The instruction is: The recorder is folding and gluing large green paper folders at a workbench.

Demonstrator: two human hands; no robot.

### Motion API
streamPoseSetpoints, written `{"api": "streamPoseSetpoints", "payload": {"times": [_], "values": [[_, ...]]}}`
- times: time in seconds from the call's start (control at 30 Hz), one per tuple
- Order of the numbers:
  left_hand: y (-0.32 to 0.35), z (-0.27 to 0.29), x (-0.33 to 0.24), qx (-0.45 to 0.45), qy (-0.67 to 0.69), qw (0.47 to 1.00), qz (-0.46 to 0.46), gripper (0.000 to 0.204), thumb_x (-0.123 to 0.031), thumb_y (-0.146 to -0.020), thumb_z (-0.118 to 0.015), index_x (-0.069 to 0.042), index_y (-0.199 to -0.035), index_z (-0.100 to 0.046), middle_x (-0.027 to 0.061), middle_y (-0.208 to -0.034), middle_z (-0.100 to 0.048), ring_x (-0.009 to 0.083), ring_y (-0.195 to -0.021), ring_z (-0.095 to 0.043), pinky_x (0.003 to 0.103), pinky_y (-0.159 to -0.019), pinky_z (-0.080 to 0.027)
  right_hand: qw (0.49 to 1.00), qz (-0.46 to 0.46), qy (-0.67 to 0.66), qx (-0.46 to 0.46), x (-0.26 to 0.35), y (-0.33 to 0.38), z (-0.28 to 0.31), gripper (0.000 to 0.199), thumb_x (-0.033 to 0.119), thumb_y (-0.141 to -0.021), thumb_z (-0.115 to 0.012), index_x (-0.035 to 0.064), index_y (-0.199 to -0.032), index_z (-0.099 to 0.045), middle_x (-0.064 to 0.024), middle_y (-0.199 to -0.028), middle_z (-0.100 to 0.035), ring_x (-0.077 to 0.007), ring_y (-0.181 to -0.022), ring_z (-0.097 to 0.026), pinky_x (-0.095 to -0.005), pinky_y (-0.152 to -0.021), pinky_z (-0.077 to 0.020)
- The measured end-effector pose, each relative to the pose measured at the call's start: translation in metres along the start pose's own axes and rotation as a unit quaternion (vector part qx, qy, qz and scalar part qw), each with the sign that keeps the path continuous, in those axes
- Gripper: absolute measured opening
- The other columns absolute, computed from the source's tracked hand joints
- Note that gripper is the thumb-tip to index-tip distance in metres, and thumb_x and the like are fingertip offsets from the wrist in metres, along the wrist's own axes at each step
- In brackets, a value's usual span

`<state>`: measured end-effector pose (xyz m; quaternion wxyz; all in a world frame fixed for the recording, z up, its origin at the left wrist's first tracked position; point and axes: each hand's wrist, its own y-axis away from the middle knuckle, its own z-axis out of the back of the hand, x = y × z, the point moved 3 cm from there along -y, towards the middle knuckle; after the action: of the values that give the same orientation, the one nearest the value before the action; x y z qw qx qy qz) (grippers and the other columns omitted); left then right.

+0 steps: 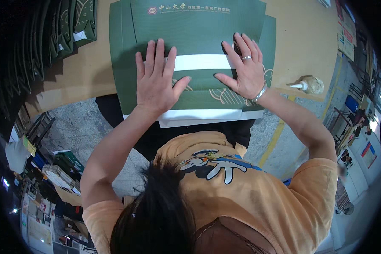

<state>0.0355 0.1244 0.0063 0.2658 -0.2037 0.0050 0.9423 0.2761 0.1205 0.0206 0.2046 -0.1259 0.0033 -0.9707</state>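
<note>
A large dark green flat paper bag [190, 29] with a white strip [203, 62] and pale wave patterns lies on the tan table [300, 38], its white lower edge overhanging the table's near edge. My left hand [156, 80] lies flat on the green sheet, fingers spread, beside the white strip's left end. My right hand [243, 67], wearing a ring and a bracelet, presses flat on the sheet at the strip's right end. Neither hand grips anything.
A small glue bottle [310, 85] with a white nozzle lies on the table at the right. A stack of green folded bags [67, 25] stands at the far left of the table. Grey floor with a yellow line [275, 139] shows below.
</note>
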Motion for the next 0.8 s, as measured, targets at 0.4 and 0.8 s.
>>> {"api": "streamPoseSetpoints", "payload": {"times": [0.4, 0.8], "values": [[-0.004, 0.004, -0.004, -0.008, 0.006, 1.0, 0.001, 0.076, -0.036, -0.081, -0.067, -0.001, -0.141, -0.035, 0.0235, -0.149, -0.027, 0.0403, -0.14, -0.021, 0.057, -0.113, -0.014, 0.999, -0.002, 0.014, -0.029, 0.0, 0.002, 0.004, 0.072, 0.059, -0.08, -0.06, 0.0085, -0.13, -0.052, -0.0219, -0.137, -0.042, -0.0382, -0.13, -0.036, -0.0513, -0.11, -0.0256], [0.092, 0.035, -0.018, -0.283, 0.321, 0.871, 0.243, 0.036, -0.017, -0.077, -0.077, 0.002, -0.097, -0.053, 0.0118, -0.094, -0.057, 0.0216, -0.084, -0.057, 0.032, -0.076, -0.047, 0.866, -0.36, -0.256, -0.233, 0.003, 0.088, 0.062, 0.044, 0.036, -0.084, -0.071, -0.0028, -0.102, -0.059, -0.0124, -0.093, -0.063, -0.019, -0.079, -0.059, -0.0312, -0.074, -0.0491]]}}
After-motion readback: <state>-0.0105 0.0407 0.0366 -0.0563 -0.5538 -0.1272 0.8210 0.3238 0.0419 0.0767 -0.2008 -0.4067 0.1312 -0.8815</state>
